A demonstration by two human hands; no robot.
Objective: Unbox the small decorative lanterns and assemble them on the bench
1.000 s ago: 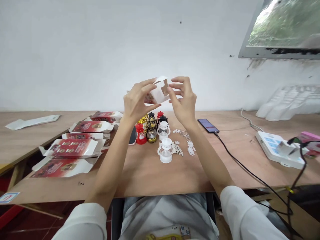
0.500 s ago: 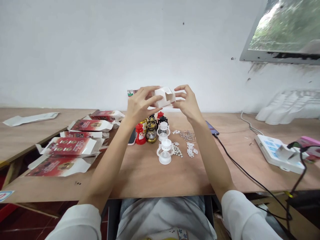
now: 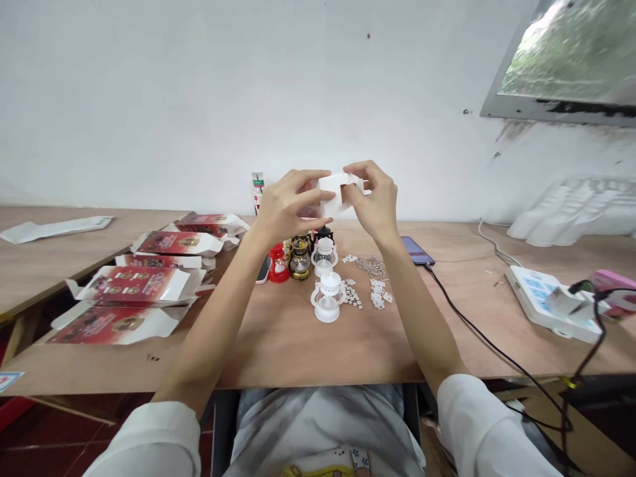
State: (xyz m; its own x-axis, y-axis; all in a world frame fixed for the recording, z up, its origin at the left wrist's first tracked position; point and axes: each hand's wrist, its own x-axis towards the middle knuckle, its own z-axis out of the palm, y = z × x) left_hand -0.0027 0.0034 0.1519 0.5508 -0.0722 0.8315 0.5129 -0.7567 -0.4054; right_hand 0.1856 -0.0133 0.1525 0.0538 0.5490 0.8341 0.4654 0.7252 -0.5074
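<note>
Raised above the table, my left hand (image 3: pixel 293 202) grips a small cardboard box (image 3: pixel 330 188) whose white end faces right. At that end my right hand (image 3: pixel 371 197) has its thumb at the opening and its fingers bent over a flap. What is inside the box cannot be seen. Below my hands stand small lanterns: a white lantern (image 3: pixel 328 298) in front, another white lantern (image 3: pixel 324 256) behind it, a red lantern (image 3: pixel 279 264) and a bronze lantern (image 3: pixel 300 258). Further lanterns behind are partly covered by my left hand.
Flattened red-and-white boxes (image 3: pixel 134 285) lie at the left. Small white parts (image 3: pixel 378 294) and metal wire pieces (image 3: pixel 370 266) are right of the lanterns. A phone (image 3: pixel 416 250) with a black cable lies farther right, near a power strip (image 3: pixel 549 308). A tube (image 3: pixel 258 189) stands behind.
The box and both hands have shifted slightly right. My right thumb has moved into the opening, and the fingers have come over the flap. The tube behind my left hand shows more now.
</note>
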